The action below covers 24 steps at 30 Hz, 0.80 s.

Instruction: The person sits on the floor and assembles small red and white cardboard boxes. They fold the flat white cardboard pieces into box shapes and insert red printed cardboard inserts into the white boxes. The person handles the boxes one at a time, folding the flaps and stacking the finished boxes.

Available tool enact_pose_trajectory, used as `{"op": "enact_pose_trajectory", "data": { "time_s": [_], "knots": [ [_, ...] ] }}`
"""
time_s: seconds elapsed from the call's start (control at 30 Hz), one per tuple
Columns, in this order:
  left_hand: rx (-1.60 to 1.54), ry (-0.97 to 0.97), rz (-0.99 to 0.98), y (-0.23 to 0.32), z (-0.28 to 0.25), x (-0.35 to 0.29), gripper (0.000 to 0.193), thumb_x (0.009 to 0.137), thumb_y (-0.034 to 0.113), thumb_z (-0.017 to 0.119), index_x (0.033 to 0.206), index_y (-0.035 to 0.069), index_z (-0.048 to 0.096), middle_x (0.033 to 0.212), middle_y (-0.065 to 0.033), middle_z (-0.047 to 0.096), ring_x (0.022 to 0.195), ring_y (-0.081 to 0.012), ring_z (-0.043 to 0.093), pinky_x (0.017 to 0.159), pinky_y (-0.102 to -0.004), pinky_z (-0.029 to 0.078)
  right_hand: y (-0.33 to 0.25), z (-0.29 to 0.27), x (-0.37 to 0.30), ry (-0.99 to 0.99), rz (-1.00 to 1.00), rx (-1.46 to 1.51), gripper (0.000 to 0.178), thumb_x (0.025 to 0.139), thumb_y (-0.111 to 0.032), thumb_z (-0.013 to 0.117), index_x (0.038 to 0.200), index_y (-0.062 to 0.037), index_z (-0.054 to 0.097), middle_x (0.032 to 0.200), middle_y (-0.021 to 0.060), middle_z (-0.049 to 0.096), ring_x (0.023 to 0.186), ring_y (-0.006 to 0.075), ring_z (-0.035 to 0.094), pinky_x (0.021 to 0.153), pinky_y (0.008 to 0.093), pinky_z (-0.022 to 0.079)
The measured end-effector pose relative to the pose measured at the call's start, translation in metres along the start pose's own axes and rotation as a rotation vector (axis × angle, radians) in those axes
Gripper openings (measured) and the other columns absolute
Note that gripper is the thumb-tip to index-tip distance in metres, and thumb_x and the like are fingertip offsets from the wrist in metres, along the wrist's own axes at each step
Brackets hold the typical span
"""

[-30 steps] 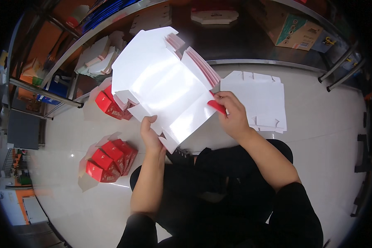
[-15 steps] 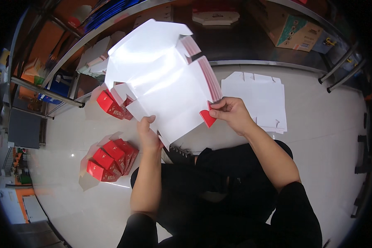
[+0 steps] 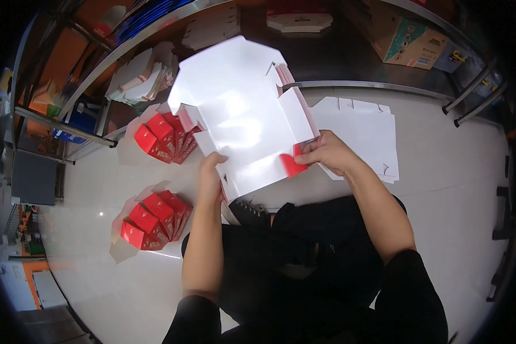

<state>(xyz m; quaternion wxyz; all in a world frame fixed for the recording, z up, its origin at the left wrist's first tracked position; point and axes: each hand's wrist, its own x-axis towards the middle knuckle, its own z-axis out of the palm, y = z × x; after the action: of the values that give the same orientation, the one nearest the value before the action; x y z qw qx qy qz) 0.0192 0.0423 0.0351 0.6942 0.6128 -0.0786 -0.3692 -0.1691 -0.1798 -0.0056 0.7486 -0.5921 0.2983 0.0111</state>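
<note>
Between my hands is a partly folded cardboard box (image 3: 241, 120), white inside, with a red flap (image 3: 293, 165) at its near right corner. Its side walls stand partly up and its large far panel lies open. My left hand (image 3: 211, 175) grips the near left corner, thumb on the white inner face and fingers hidden beneath. At the near right corner, my right hand (image 3: 331, 153) pinches the red flap and the wall beside it. A stack of flat white box blanks (image 3: 364, 137) lies on the floor to the right, partly behind the held box.
Two groups of folded red boxes stand on the floor at left, one farther (image 3: 160, 137) and one nearer (image 3: 156, 221). Ahead runs a metal shelf (image 3: 378, 86) holding stacked cardboard pieces (image 3: 143, 77) and a brown carton (image 3: 410, 43). Its metal legs (image 3: 470, 94) reach the floor.
The held box has shifted a little right and its far panel has come lower. Its side walls have folded further up. Both hands keep their grip, the right one slightly nearer me.
</note>
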Motion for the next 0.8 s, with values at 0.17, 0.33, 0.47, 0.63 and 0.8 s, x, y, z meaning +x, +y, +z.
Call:
{"op": "enact_pose_trajectory", "data": {
  "time_s": [0.17,0.33,0.47,0.63,0.8],
  "knots": [
    [0.118,-0.114,-0.187,-0.054,-0.017,0.056,0.036,0.073,0.012,0.059,0.104,-0.005,0.061,0.088,-0.0114,0.062,0.074,-0.0224,0.064,0.067,-0.0341,0.055,-0.006,-0.019,-0.005,0.083,0.039,-0.096,0.046,0.08,-0.013,0.076,0.12,0.0033,0.059,0.095,0.0146,0.07,0.084,0.02,0.07,0.074,0.0335,0.056],
    [1.162,-0.176,0.305,-0.138,-0.035,0.083,0.034,0.076,0.019,0.065,0.096,-0.007,0.065,0.099,-0.0198,0.068,0.089,-0.0344,0.068,0.083,-0.0406,0.055,0.015,-0.04,0.009,0.297,0.211,-1.292,0.062,0.071,-0.019,0.075,0.125,0.0055,0.058,0.106,0.0228,0.07,0.097,0.033,0.07,0.086,0.038,0.055],
    [1.375,-0.041,0.038,-0.162,-0.038,0.088,0.035,0.075,0.024,0.07,0.094,-0.005,0.068,0.105,-0.0241,0.068,0.099,-0.0384,0.066,0.089,-0.0439,0.053,0.014,-0.022,-0.002,0.342,0.091,-1.146,0.052,0.078,-0.02,0.068,0.127,-0.0057,0.059,0.119,0.0206,0.066,0.112,0.0368,0.064,0.094,0.046,0.052],
    [1.39,-0.128,0.114,-0.145,-0.012,0.076,0.033,0.078,0.025,0.068,0.095,-0.002,0.069,0.105,-0.0263,0.068,0.1,-0.0389,0.066,0.087,-0.0456,0.054,0.03,0.002,0.018,0.271,-0.003,-1.134,0.053,0.085,-0.028,0.067,0.13,-0.0036,0.058,0.12,0.0219,0.066,0.11,0.0392,0.063,0.094,0.0468,0.051],
    [1.296,-0.364,0.062,-0.109,0.046,0.035,0.034,0.079,0.025,0.067,0.098,-0.003,0.067,0.103,-0.0247,0.068,0.101,-0.0393,0.065,0.09,-0.0474,0.051,0.08,0.027,0.056,0.066,-0.156,-0.893,0.031,0.094,-0.023,0.065,0.11,0.0038,0.07,0.098,0.0213,0.072,0.085,0.0295,0.071,0.079,0.0391,0.055]
  ]
}}
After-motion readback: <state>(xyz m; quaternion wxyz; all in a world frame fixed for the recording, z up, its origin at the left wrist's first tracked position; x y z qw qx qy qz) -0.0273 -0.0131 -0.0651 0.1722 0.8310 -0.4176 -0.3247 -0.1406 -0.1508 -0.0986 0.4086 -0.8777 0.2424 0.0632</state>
